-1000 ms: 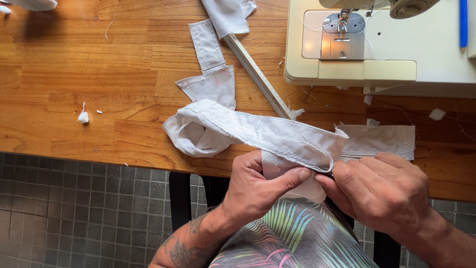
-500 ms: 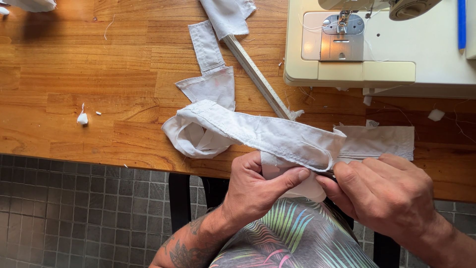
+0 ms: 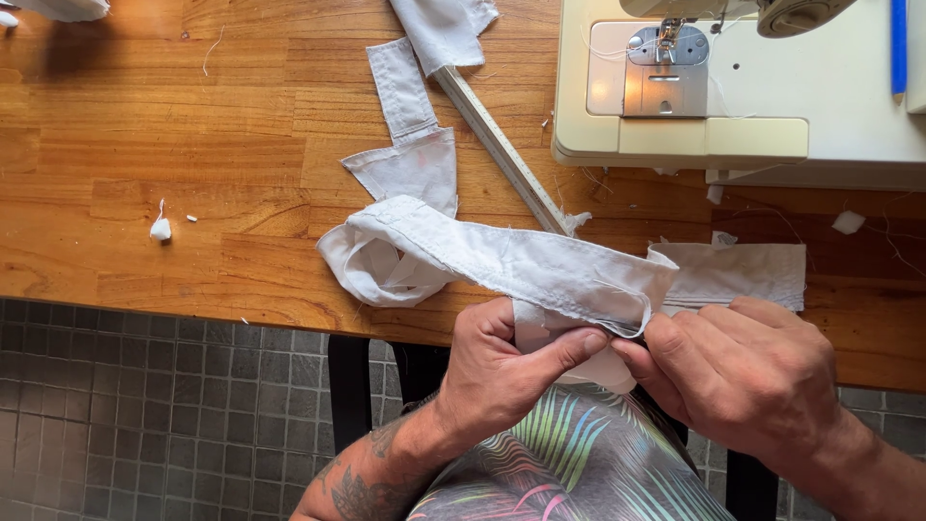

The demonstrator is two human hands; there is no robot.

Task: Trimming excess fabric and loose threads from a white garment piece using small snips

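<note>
White fabric strip (image 3: 502, 259) at lower centre of the frame, draped over the wooden table (image 3: 174, 145) edge, left hand (image 3: 502, 371) and right hand (image 3: 743, 371) both pinching its frayed end, cream sewing machine (image 3: 733, 87) upper right, ruler (image 3: 497, 145) above.

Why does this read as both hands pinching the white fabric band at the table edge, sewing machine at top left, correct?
Not quite. Both hands, left hand and right hand, do pinch the white fabric band at the table edge, but the head view shows the sewing machine at top right.
</note>
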